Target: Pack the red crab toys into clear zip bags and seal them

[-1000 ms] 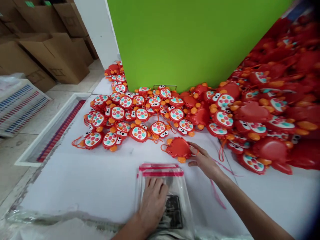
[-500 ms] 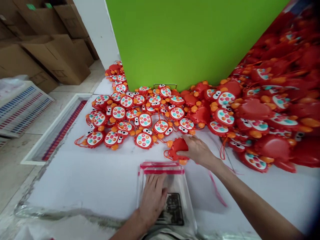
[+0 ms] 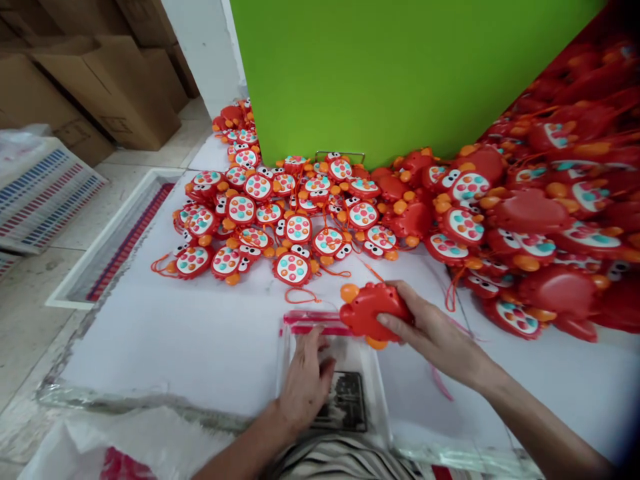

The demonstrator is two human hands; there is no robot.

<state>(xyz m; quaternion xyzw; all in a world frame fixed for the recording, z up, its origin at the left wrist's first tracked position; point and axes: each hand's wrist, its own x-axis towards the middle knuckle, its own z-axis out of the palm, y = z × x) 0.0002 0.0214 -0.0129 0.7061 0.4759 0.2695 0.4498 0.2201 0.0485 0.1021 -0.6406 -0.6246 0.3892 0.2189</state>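
Note:
A red crab-shaped toy (image 3: 373,311) with orange claws is gripped in my right hand (image 3: 430,327). Its plain red back faces up, and it is raised over the upper right corner of the bags. An orange cord (image 3: 303,295) lies loosely to its left. My left hand (image 3: 307,383) rests on a stack of clear plastic zip bags (image 3: 373,373) with pink closures. Its fingers reach up to the pink strip, with the thumb apart from them. A dark printed panel (image 3: 345,401) shows through the bags beside that hand.
Many similar crab toys (image 3: 297,230) lie across the back of the white table (image 3: 200,347), with a larger heap (image 3: 550,213) at the right. A green panel (image 3: 400,73) stands behind them. Cardboard boxes (image 3: 115,93) and a striped basket (image 3: 45,193) are on the floor at left.
My right hand has lifted the crab toy off the table and brought it nearer, beside the bags' closures. My left hand stays on the bags, its fingers a little more bent.

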